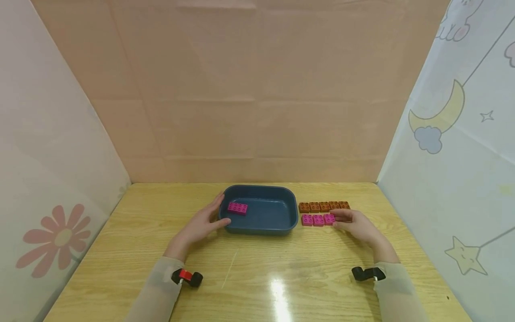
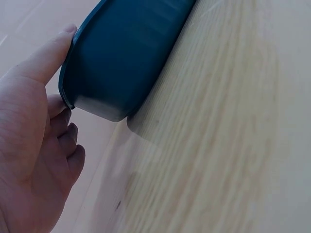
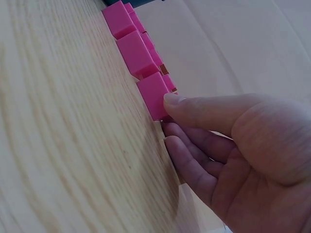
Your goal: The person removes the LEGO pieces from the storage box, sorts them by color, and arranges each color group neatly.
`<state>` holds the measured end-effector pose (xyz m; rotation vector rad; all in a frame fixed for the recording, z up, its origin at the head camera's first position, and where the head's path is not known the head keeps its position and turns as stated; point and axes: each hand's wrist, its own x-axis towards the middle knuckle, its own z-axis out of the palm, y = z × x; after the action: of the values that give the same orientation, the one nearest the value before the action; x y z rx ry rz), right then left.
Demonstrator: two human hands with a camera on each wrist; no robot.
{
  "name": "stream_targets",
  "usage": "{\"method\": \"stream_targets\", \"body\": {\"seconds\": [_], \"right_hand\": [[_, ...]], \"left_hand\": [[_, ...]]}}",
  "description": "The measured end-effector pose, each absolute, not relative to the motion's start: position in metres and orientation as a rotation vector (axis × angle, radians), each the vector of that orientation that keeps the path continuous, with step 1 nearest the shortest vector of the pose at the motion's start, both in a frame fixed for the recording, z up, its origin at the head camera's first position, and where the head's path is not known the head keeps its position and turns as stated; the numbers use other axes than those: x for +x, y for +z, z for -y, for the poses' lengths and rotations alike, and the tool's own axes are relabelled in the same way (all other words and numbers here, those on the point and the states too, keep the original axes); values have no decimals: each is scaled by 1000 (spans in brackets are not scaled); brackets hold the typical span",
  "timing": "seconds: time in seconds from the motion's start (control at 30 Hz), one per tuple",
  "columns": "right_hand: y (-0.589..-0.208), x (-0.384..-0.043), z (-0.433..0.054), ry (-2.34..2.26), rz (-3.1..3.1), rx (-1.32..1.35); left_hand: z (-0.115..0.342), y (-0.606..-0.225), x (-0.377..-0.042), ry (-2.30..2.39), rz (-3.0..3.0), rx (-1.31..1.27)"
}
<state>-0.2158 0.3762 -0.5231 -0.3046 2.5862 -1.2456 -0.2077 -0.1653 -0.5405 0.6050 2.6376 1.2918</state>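
Observation:
My left hand [image 1: 203,221] holds the left end of a dark blue tray [image 1: 261,231], thumb at the near rim and fingers around the outer end wall. Inside the tray, toward its left, lies a long magenta toy building brick [image 1: 238,208]. To the right of the tray my right hand [image 1: 356,225] pinches the rightmost pink building brick [image 3: 153,97] between thumb and fingers. That brick stands in line with two more pink bricks [image 1: 312,220], right beside them. In the right wrist view the brick's lower edge is close to the tabletop.
Behind the pink bricks runs a row of several brown-orange bricks [image 1: 324,206]. All stand on a light wooden table [image 1: 249,277], with a tan sheet [image 1: 257,98] hanging behind it. Patterned white sheets [image 1: 454,179] close off both sides.

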Motion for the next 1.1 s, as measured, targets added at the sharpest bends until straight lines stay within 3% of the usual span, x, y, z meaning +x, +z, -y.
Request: {"method": "stream_targets", "body": {"seconds": [0.53,1.1], "right_hand": [[-510,-214,-379,-1246,-2613,-299],[-489,-212,-344,-1326,-2759,-201]], "left_hand": [[166,-539,-208,1286,-2635,581],[166,-540,-206,1267,-2640,564]]}}
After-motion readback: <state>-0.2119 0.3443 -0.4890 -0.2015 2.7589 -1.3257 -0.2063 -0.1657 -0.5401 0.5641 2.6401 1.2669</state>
